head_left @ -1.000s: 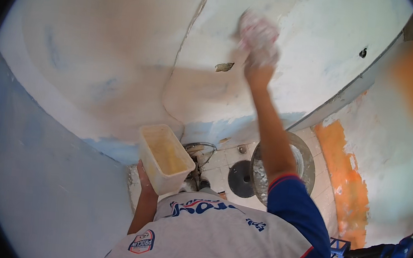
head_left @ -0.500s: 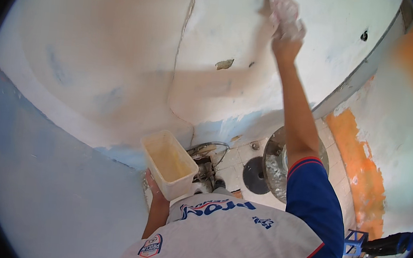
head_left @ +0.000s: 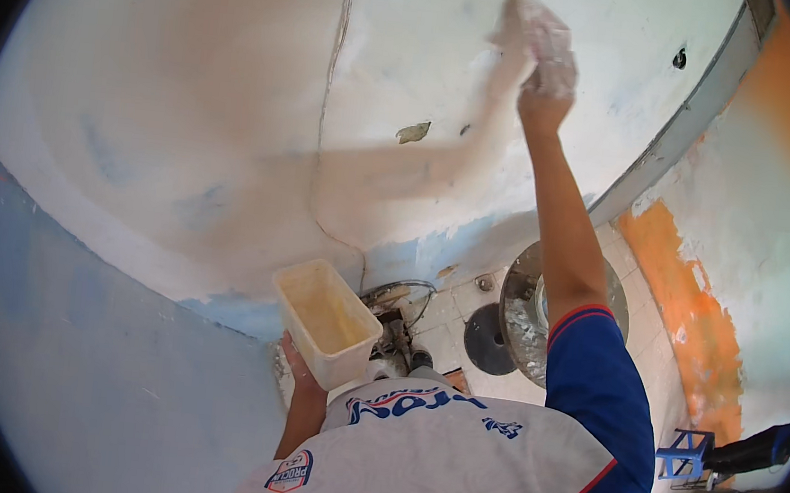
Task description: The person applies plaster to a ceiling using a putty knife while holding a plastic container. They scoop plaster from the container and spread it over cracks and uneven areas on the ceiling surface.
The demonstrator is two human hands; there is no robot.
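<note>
My left hand [head_left: 297, 359] grips a cream rectangular plastic tub [head_left: 346, 363] from its left side and underneath, in front of my body. The tub is tilted, its open top facing up, with yellowish residue inside. My right arm reaches up to the pale, patchy wall [head_left: 242, 61]. At its end, my right hand [head_left: 552, 76] is whitened and smeared by motion. A pale pinkish-white thing [head_left: 541, 31] shows at the fingers, close to the wall surface; its kind cannot be made out. A shadow falls beside it.
A crack line [head_left: 330, 69] runs down the wall, with a chipped hole [head_left: 413, 133] beside it. Below are a round metal-rimmed basin [head_left: 513, 324], a dark disc [head_left: 489, 337] and cables [head_left: 420, 287] on the tiled floor. A blue stool [head_left: 684, 455] stands right, near another person's arm or leg [head_left: 745, 459].
My right hand has moved slightly downward along the wall with the pale thing. The tub stays in my left hand, and the view has shifted a little.
</note>
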